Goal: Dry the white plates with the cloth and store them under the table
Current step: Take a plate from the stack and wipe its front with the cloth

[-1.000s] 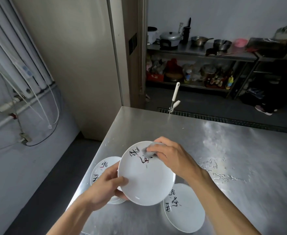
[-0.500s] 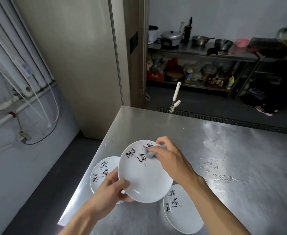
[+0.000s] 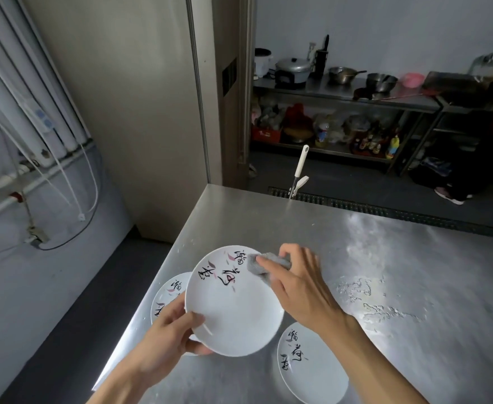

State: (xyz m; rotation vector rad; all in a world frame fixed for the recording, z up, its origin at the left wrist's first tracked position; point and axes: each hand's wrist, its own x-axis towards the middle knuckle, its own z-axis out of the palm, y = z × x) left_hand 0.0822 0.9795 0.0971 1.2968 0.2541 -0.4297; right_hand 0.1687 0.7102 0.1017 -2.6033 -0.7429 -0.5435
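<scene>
My left hand [image 3: 171,335] grips the near-left rim of a white plate [image 3: 233,310] with black brush lettering, held tilted above the steel table [image 3: 385,272]. My right hand [image 3: 300,282] holds a small grey cloth [image 3: 261,265] pressed on the plate's upper right part. A stack of matching plates [image 3: 168,293] lies on the table's left edge, partly hidden behind the held plate. Another white plate [image 3: 312,365] lies flat on the table at the near side, under my right forearm.
Water drops [image 3: 379,301] spread over the table's right half. The table's left edge drops to a dark floor [image 3: 73,310]. A white mop handle [image 3: 299,170] stands beyond the far edge. Steel shelving with pots [image 3: 341,88] lines the back wall.
The held plate has turned clockwise, its lettering swinging round from under the cloth to the upper left. My right hand with the cloth moved along the upper rim to the right.
</scene>
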